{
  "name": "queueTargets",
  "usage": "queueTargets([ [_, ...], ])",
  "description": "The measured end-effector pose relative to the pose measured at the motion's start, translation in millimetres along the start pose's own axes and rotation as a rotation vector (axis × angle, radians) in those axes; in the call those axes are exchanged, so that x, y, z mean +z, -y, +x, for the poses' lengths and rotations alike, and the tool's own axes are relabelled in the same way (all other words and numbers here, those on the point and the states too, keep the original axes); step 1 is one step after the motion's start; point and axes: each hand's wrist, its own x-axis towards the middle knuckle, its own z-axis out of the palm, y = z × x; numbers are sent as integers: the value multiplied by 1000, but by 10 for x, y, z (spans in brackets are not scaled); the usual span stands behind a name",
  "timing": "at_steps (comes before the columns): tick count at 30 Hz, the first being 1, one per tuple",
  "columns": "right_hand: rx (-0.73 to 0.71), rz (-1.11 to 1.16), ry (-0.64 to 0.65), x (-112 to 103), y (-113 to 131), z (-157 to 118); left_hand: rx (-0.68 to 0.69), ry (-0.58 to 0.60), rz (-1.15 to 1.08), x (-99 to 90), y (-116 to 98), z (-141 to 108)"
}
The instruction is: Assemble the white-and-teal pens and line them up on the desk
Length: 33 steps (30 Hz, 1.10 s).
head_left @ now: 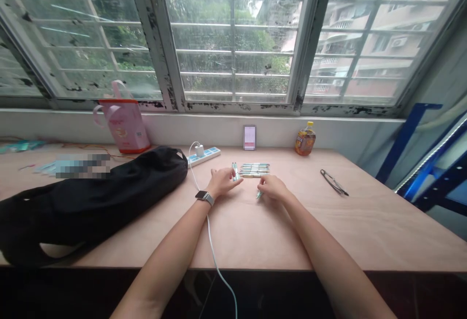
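My left hand (221,182), with a watch (205,196) on its wrist, rests on the table, thumb and forefinger spread apart. Beside its fingertips lie a couple of pens (235,167), pointing away from me and partly covered by the hand. To their right, several pens (254,169) lie side by side in a crosswise row. My right hand (273,186) is closed in a pinch just in front of that row. A green and white pen (259,194) sticks out from under its fingers, most of it hidden.
A black bag (109,197) lies on the left, near a power strip (206,156) with a white cable (215,256). At the back are a pink bag (126,127), a phone (250,137) and a bottle (305,140). Glasses (333,183) lie on the right.
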Motion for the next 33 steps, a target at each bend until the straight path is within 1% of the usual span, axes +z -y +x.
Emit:
queueTargets([
  [3,96,-9,-38,-44,-7,-7,75,-60,-84,19,-78,5],
  [6,194,14,-105,-84,-31,-1,135,-152,-184,55,-150,13],
  [8,211,37,-141,-100,-38,8,179,-178,-216,91,-184,12],
  [9,209,43,-154,-103,-34,12,204,-170,-221,111,-196,9],
  [12,152,69,-160,-95,10,18,235,-111,-206,174,-210,-5],
  [16,-22,169,-104,-63,60,2,235,-103,-217,221,-195,-14],
  [20,-201,284,-96,-17,-15,22,262,-107,-207,240,-155,-7],
  [23,-295,396,-118,23,-111,76,289,-89,-194,272,-120,-3],
  [25,-310,420,-119,42,-153,103,285,-87,-198,297,-103,-2],
  [27,-291,393,-100,53,-164,106,264,-92,-212,314,-96,0],
  [30,-274,337,-77,55,-136,78,228,-110,-239,318,-94,6],
  [33,-260,332,-72,46,-111,56,213,-111,-270,302,-91,18],
])
